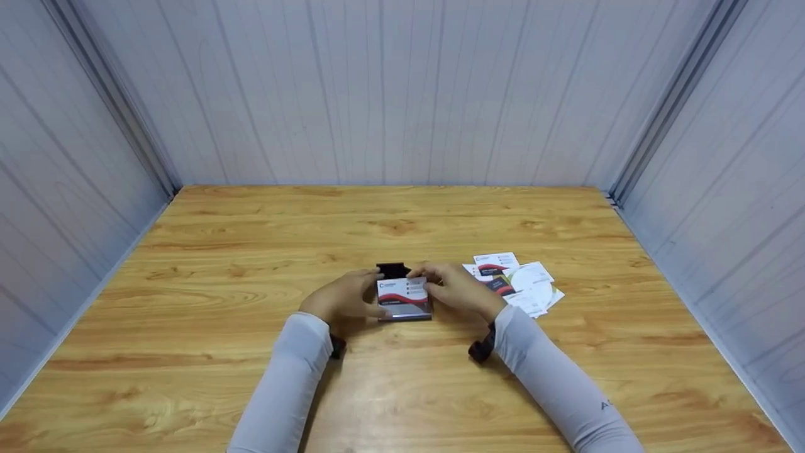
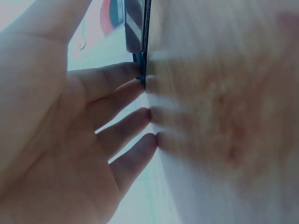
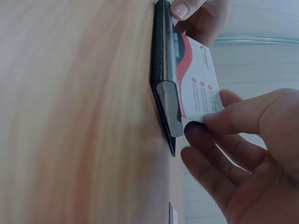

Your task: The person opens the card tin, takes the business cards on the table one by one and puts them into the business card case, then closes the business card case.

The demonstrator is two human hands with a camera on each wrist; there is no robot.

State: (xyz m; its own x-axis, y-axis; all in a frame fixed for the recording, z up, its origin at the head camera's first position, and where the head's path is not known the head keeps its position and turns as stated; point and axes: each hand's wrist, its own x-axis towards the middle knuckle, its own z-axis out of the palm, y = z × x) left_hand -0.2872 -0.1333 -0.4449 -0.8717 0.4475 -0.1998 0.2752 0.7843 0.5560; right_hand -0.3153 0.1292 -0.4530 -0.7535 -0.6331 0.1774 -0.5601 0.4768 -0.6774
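Observation:
A black and silver business card case (image 1: 409,311) lies on the table between both hands, its black lid (image 1: 392,270) folded open on the far side. A white business card (image 1: 401,289) with a red wave stands partly out of the case's metal pocket. My left hand (image 1: 344,297) holds the case at its left side, thumb at the near corner, fingers around the far left. In the right wrist view, my right hand (image 3: 247,140) pinches the card's right edge between thumb and fingers, beside the pocket's end. The left fingertips (image 2: 148,114) reach the tabletop beside the case.
A loose, overlapping spread of business cards (image 1: 531,280) lies on the wooden table (image 1: 251,239), right of the right hand. Pale panelled walls (image 1: 402,94) close off the back and both sides. Each wrist wears a black camera mount (image 1: 481,349).

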